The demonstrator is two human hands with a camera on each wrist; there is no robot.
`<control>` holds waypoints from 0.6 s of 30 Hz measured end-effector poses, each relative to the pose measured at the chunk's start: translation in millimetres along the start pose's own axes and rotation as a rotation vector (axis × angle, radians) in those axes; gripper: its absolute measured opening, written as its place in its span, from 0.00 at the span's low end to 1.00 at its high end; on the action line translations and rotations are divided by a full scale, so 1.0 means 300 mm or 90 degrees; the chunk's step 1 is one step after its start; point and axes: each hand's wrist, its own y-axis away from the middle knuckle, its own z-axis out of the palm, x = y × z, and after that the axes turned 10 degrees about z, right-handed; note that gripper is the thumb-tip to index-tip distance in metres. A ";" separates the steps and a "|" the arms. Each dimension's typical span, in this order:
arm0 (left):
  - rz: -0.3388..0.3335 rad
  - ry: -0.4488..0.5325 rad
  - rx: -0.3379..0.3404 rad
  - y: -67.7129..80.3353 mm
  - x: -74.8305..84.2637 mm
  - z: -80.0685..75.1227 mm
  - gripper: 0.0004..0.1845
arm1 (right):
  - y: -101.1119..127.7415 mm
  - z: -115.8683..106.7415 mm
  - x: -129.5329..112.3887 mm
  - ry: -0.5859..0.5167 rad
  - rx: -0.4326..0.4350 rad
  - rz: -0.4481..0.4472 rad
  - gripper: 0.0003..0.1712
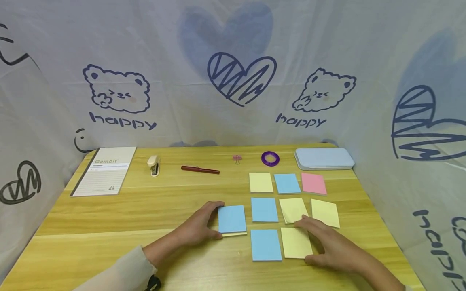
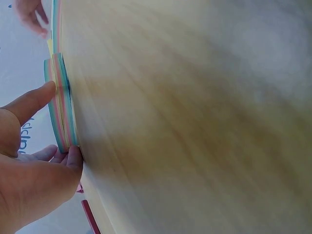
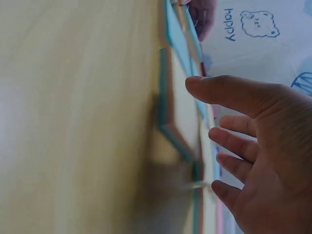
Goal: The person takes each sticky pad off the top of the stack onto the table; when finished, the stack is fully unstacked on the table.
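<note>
Nearest, the right hand (image 1: 333,246) lies flat-fingered on a yellow note (image 1: 295,242), apparently mid-layout, while the left hand's (image 1: 198,226) grip pinches the sticky-note pad (image 1: 232,220), whose top sheet likely needs peeling next.

Both wrist views blur the table (image 2: 195,122) heavily. The right hand (image 1: 335,246) covers a corner of one yellow note (image 1: 295,242). The notepad (image 1: 105,169) print is too small to read beyond its heading. Both forearms are cut off at the table's near edge.
</note>
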 end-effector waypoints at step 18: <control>0.008 -0.013 -0.005 0.000 -0.001 0.007 0.47 | -0.370 0.080 -0.222 -0.077 -0.075 -0.078 0.51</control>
